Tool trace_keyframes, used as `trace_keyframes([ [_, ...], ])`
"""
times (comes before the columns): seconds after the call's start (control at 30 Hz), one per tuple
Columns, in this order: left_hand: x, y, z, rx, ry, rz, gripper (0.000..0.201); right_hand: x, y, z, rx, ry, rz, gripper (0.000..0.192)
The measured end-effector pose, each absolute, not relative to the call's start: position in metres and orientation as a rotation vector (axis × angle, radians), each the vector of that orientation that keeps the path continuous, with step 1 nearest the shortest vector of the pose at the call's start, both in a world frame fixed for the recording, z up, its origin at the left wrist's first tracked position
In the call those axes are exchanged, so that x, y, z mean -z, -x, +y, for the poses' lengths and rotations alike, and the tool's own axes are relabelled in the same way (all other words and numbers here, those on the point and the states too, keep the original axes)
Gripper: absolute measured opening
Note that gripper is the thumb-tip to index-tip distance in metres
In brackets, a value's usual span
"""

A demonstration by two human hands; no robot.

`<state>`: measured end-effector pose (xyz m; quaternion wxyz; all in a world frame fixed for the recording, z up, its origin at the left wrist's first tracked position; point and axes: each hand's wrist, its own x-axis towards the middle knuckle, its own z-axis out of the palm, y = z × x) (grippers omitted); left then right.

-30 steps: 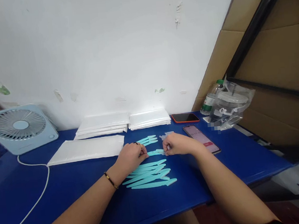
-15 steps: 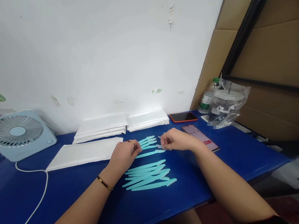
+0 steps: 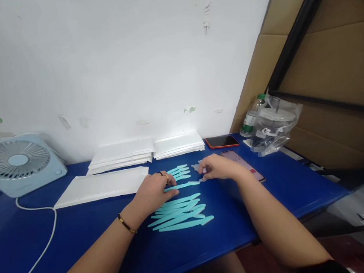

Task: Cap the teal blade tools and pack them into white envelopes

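Note:
Turquoise eyebrow razors lie in two groups on the blue table. My left hand [image 3: 157,186] is open, thumb and fingers apart around the handle end of a single razor [image 3: 186,184]. Just beyond it, several razors [image 3: 182,171] lie side by side, their handles partly behind my fingers. Nearer me is a looser, overlapping group of razors [image 3: 179,214]. My right hand [image 3: 215,166] is at a few small clear blade caps [image 3: 195,167], with curled fingers that seem to pinch one cap. Another clear piece sits by the single razor's tip, below my thumb.
White padded packets [image 3: 122,153] are stacked along the wall, with a single packet [image 3: 103,187] in front. A blue fan [image 3: 20,163] and its cable stand left. Right are an orange-edged phone [image 3: 222,141], a second phone [image 3: 246,167], a bottle [image 3: 249,121] and a bagged cup [image 3: 272,123].
My left hand has opened from its pinch at the razor handles, and its thumb has come toward me. My right hand stays near the clear caps, its fingers shifted slightly.

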<state>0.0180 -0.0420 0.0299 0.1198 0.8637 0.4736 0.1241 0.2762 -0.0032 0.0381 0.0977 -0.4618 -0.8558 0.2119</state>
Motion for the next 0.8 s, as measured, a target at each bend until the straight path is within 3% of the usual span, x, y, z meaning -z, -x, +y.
trace_keyframes([
  [0.17,-0.034,-0.02,-0.05,-0.135,-2.401,1.266,0.016,-0.04,-0.279,-0.003,-0.657,1.485,-2.609,0.008],
  [0.37,-0.031,-0.021,-0.05,-0.243,-2.399,1.314,0.018,-0.052,-0.275,-0.014,-0.86,1.322,-2.481,0.006],
  [0.57,-0.024,-0.009,-0.042,-0.487,-2.188,1.292,0.018,-0.051,-0.267,-0.017,-0.576,1.128,-2.408,0.007],
  [0.8,-0.027,-0.006,-0.038,-0.517,-2.267,1.436,0.017,-0.041,-0.259,-0.012,-0.509,1.072,-2.478,0.008],
])
